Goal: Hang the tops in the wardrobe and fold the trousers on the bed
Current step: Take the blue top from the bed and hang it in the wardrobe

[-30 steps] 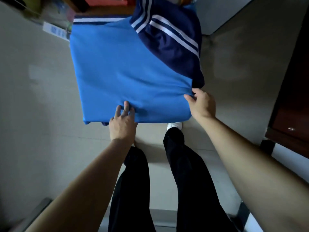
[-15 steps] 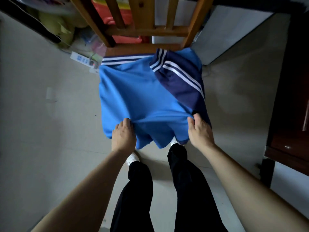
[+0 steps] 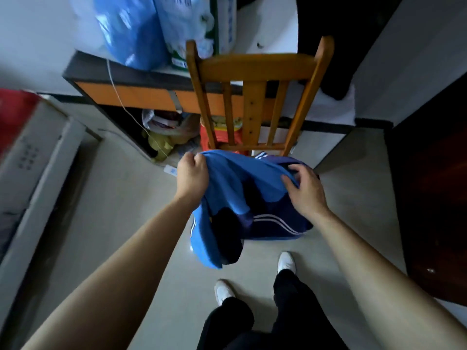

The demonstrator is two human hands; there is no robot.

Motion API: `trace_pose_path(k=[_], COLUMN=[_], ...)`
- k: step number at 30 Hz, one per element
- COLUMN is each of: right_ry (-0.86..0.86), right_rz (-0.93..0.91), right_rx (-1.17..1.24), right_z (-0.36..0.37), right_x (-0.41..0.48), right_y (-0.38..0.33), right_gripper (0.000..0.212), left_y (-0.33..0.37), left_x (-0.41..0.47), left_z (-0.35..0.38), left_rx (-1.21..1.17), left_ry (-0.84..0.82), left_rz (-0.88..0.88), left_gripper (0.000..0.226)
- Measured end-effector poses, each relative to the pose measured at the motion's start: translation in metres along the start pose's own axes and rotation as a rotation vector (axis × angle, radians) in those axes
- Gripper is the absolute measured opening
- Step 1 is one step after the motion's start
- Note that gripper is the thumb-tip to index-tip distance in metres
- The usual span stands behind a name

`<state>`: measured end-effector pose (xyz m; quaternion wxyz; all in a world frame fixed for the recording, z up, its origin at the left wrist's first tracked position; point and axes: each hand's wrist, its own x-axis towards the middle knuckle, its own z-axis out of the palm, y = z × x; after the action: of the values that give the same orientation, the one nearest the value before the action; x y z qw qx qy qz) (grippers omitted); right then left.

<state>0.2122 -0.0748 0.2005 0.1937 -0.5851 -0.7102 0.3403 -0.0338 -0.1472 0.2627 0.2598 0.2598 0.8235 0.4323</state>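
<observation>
Before the chair (image 3: 252,72) at 12 o'clock, the blue top (image 3: 235,188) is clenched in the left hand (image 3: 192,175) and pinched by the right hand (image 3: 307,192). Pickup seems underway; hanging in the wardrobe is called for next.

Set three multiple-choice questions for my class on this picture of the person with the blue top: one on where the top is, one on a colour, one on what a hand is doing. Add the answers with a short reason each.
1. Where is the blue top?
A. Folded on a bed.
B. In the person's hands, in front of the wooden chair.
C. On a wardrobe rail.

2. What colour are the stripes on its navy part?
A. Red.
B. Yellow.
C. White.

3. What is the left hand doing?
A. Gripping a bunch of the top.
B. Lying flat and open.
C. Holding a hanger.

Answers:
1 B: the right hand and the left both hold it, bunched, by the chair.
2 C: thin white lines cross the navy cloth.
3 A: its fingers are curled round blue fabric.
</observation>
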Motion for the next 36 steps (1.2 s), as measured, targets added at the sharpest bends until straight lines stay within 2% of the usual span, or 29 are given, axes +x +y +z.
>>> trace_pose_path(k=[3, 6, 8, 9, 10, 13, 14, 16, 19, 22, 24, 26, 29, 33, 35, 36], right_ry=[0.007, -0.120, -0.214, -0.216, -0.176, 0.032, 0.061, 0.108, 0.132, 0.141, 0.110, 0.031, -0.068, -0.150, -0.153, -0.171], right_rz=[0.010, -0.171, -0.275, -0.287, -0.287, -0.354, -0.396, -0.447, -0.402, -0.421, -0.454, -0.459, -0.418, -0.339, -0.314, -0.286], right_rx=[-0.086, -0.168, -0.128, -0.086, -0.041, 0.076, 0.104, 0.119, 0.274, 0.410, 0.447, 0.478, 0.505, 0.486, 0.452, 0.461], right_z=[-0.021, -0.032, -0.032, -0.031, -0.031, -0.048, -0.057, -0.074, -0.098, -0.118, -0.127, -0.130, -0.124, -0.110, -0.108, -0.109], right_x=[-0.023, -0.048, -0.062, -0.067, -0.069, -0.064, -0.062, -0.055, -0.044, -0.029, -0.022, -0.019, -0.016, -0.012, -0.010, -0.008], right_y=[-0.035, -0.069, -0.088, -0.098, -0.109, -0.149, -0.161, -0.184, -0.224, -0.268, -0.297, -0.321, -0.341, -0.354, -0.356, -0.357], right_gripper=[0.053, 0.088, 0.109, 0.108, 0.097, 0.034, 0.026, 0.026, 0.012, 0.025, 0.032, 0.034, 0.034, 0.030, 0.027, 0.027], left_y=[0.066, 0.125, 0.159, 0.173, 0.185, 0.210, 0.213, 0.213, 0.198, 0.178, 0.161, 0.144, 0.131, 0.126, 0.125, 0.123], left_x=[-0.008, -0.016, -0.022, -0.024, -0.026, -0.029, -0.028, -0.024, -0.015, -0.011, -0.011, -0.013, -0.030, -0.063, -0.073, -0.074], left_z=[-0.031, -0.058, -0.073, -0.081, -0.089, -0.120, -0.131, -0.151, -0.173, -0.189, -0.195, -0.199, -0.198, -0.187, -0.182, -0.181], left_rx=[-0.229, -0.342, -0.426, -0.460, -0.472, -0.397, -0.346, -0.263, -0.308, -0.443, -0.316, -0.098, 0.009, -0.177, -0.249, -0.200], left_ry=[-0.061, -0.102, -0.135, -0.162, -0.185, -0.170, -0.139, -0.073, -0.027, -0.005, 0.077, 0.192, 0.144, 0.085, 0.040, 0.017], left_rz=[0.007, 0.085, 0.148, 0.173, 0.207, 0.358, 0.416, 0.487, 0.456, 0.336, 0.331, 0.383, 0.453, 0.465, 0.535, 0.577], left_gripper=[0.024, 0.018, 0.017, 0.017, 0.017, 0.022, 0.025, 0.027, 0.020, 0.023, 0.035, 0.031, 0.017, 0.015, 0.022, 0.029])
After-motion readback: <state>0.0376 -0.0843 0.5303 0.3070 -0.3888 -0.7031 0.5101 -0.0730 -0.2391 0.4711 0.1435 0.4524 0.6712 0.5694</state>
